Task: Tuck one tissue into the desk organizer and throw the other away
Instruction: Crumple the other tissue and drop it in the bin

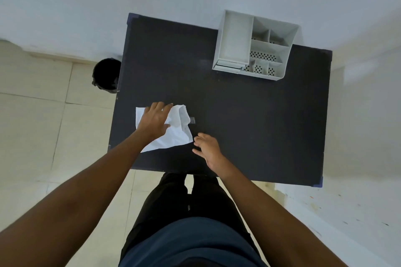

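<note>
Dark table (249, 115): my left hand (154, 119) presses flat on the limp, featherlight tissue (178, 130), right hand (207, 149) spread beside its corner, where I'd pinch.

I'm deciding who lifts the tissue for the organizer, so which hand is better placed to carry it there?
Probably the right hand. It sits open at the tissue's right corner, on the desk organizer's side. The left hand lies flat on the tissue, nearer the black bin.
</note>
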